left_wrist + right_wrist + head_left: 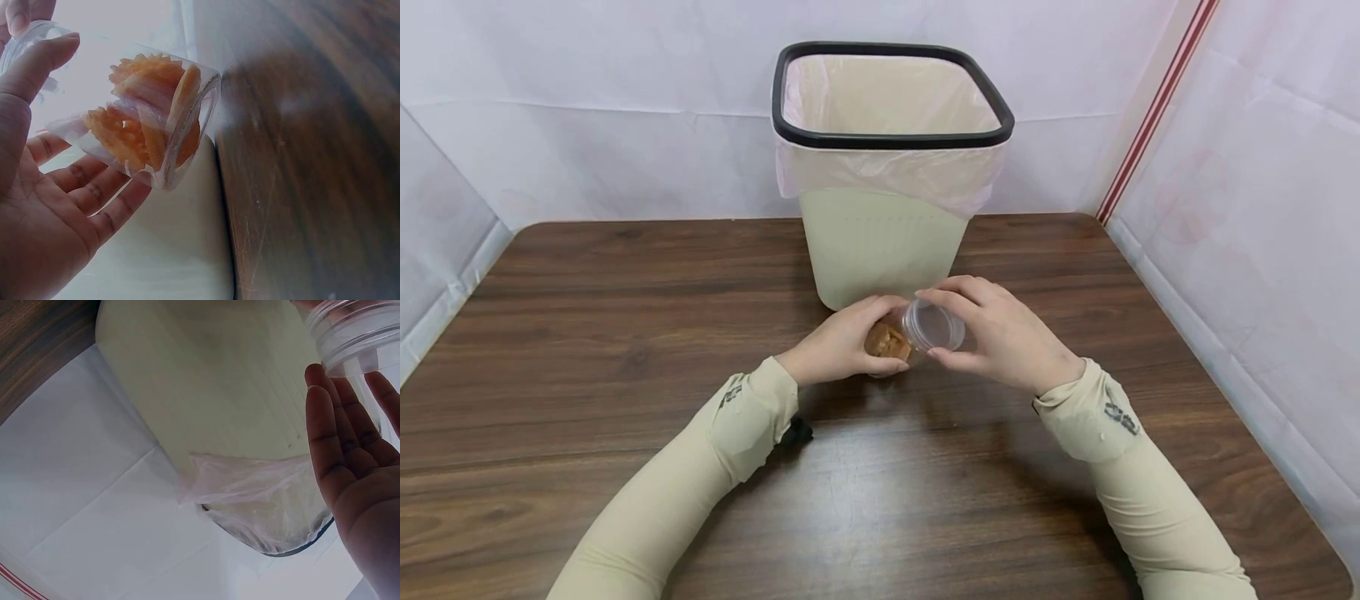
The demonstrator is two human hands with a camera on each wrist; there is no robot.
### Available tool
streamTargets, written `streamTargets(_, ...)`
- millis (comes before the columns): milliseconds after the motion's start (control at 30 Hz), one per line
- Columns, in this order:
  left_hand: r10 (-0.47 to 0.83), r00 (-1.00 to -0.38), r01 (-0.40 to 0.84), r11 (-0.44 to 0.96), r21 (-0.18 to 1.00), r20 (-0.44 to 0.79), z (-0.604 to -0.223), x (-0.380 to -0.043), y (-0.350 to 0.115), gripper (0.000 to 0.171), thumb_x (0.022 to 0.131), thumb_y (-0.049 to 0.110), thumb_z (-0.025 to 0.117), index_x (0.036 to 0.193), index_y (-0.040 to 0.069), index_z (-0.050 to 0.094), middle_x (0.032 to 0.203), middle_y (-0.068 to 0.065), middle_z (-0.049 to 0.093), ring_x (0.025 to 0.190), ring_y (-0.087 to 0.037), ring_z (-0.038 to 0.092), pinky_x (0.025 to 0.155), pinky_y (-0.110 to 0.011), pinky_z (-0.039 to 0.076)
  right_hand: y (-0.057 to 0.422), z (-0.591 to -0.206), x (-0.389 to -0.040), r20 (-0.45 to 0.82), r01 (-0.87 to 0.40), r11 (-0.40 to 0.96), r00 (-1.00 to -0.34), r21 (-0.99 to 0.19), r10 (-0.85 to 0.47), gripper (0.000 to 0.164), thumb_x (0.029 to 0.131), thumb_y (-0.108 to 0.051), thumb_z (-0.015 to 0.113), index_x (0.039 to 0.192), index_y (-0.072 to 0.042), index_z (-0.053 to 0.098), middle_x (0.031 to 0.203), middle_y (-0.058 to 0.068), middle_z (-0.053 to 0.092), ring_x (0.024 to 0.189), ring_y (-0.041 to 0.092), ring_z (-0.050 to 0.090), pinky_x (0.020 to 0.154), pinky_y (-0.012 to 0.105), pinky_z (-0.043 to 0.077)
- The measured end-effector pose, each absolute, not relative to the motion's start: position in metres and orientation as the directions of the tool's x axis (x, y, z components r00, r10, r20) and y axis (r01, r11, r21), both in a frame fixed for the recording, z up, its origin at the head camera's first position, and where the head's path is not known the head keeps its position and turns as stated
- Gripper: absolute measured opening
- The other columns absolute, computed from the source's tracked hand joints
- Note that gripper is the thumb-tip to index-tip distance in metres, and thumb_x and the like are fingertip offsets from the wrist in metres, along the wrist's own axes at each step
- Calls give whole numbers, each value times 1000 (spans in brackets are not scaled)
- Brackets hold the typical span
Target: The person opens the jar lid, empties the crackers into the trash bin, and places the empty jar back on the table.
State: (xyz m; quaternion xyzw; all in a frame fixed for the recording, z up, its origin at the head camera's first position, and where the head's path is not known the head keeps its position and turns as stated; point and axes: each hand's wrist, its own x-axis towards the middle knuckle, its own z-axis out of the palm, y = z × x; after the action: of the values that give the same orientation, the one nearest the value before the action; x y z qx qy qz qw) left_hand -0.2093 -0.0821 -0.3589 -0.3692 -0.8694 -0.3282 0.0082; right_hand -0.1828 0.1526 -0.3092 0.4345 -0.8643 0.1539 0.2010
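Just short of the pale bin [883,242], near the middle of the surface [625,333], I have the clear jar [134,106] between both hands. Its long axis slants: the base points down and leftward, and the ringed end [934,323] rises toward the right grip [1003,337]. That tilt is, I judge, what the coming move hangs on, since whatever is done at the ringed end falls to the right side, and the left only has to steady the body. The left grip [848,340] is clamped on the jar, thumb across one wall and fingers along the other. The right is closed round the ringed end, thumb below and forefinger above in my head view, so neither has to travel to reach its part. Orange-brown pieces [125,137] with crinkled edges lie toward the base.

Several points I can't settle. The plastic is so clear that I can't tell whether the ringed end is a lid or the bare neck of the jar. From the right wrist it is cut off by the frame edge. I also can't say whether the base touches the surface. From above, the left fingers are partly hidden by the jar, and a small dark thing [797,431], half covered by the left sleeve [718,442], is too obscured to name.
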Motion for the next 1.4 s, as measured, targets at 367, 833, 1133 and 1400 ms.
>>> streamTargets(367, 627, -746, 613, 511, 603, 226, -357, -211, -84, 65, 79, 30, 78, 133, 9, 50, 126, -5, 58, 113, -17, 55, 100, -37, 44, 155, -305, -181, 484, -805, 584, -552, -99, -679, 55, 76, -27, 77, 126, -10, 60, 118, 11, 61, 105, 28, 60, 92, 43, 48)
streamTargets(833, 627, -747, 591, 472, 655, 222, -359, -215, -89, 69, 77, 26, 81, 135, 8, 48, 123, -10, 62, 112, -20, 60, 100, -39, 46, 163, -304, -186, 500, -735, 677, -601, -41, -623, 55, 76, -29, 76, 125, -9, 60, 114, 12, 62, 100, 28, 61, 87, 45, 49)
streamTargets(1133, 614, -764, 558, 472, 683, 199, -360, -218, -95, 69, 76, 28, 82, 133, 8, 48, 117, -5, 64, 109, -18, 62, 98, -38, 47, 164, -307, -190, 427, -680, 731, -680, -64, -595, 54, 79, -31, 75, 125, -9, 61, 111, 11, 62, 96, 26, 62, 84, 45, 49)
streamTargets(1400, 603, -778, 531, 479, 699, 178, -359, -221, -97, 68, 76, 26, 82, 132, 9, 48, 115, -5, 64, 109, -19, 61, 95, -38, 49, 165, -307, -190, 386, -626, 777, -733, -63, -560, 55, 78, -33, 75, 126, -10, 61, 111, 11, 63, 96, 27, 62, 83, 45, 49)
